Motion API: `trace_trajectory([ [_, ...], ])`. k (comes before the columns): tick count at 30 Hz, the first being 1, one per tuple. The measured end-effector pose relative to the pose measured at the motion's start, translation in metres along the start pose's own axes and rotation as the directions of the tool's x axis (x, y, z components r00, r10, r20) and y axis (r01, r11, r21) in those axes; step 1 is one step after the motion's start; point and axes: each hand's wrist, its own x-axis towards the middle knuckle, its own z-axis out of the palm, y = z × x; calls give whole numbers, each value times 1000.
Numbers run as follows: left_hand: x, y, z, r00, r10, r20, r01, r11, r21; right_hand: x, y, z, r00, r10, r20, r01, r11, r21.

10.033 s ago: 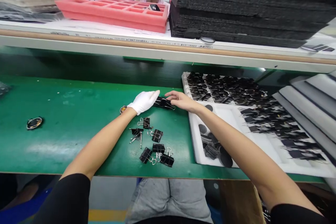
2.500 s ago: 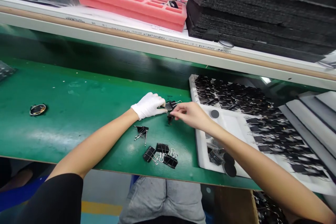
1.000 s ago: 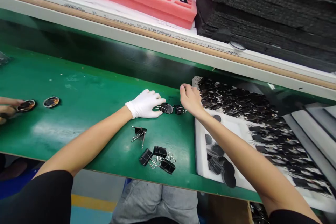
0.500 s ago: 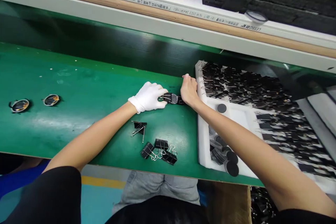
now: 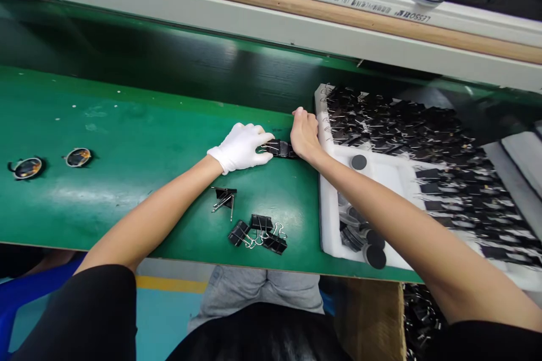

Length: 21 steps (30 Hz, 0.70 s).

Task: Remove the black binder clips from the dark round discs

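Observation:
My left hand [image 5: 243,148], in a white glove, is closed on the wire handles of a black binder clip [image 5: 273,147]. The clip grips one side of a dark round disc [image 5: 284,149]. At the disc's other side, my bare right hand [image 5: 304,134] is closed on a second black binder clip [image 5: 291,150], mostly hidden behind the hand. Nearer my body, several loose black binder clips lie on the green table, one apart [image 5: 224,198] and others in a cluster [image 5: 261,222].
At right stands a white foam tray [image 5: 328,231] with round dark discs [image 5: 375,256] and rows of clipped pieces [image 5: 393,124]. Two small round rimmed pieces [image 5: 78,157] lie at far left. A ledge [image 5: 254,22] runs along the back. Below right is a box of black clips [image 5: 423,316].
The whole view has shifted slightly upward with my head. Both hands stay at the disc and its clips, and the disc appears more tilted and darker now.

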Motion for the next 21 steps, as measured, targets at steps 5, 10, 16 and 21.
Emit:
trace_trajectory([
  [5,-1,0,0,1000,14,13,-15,999,37,1,0,0,1000,-5,13,5,1000,-17],
  [10,-6,1,-4,998,68,1,-68,996,56,8,-2,2,1000,13,14,-13,1000,29],
  [16,-5,-4,2,997,40,-71,-45,996,-71,20,0,-23,984,-28,175,-23,959,282],
  [21,-3,-11,0,956,-257,-138,179,890,-420,-10,-8,-43,836,-351,422,206,913,351],
])
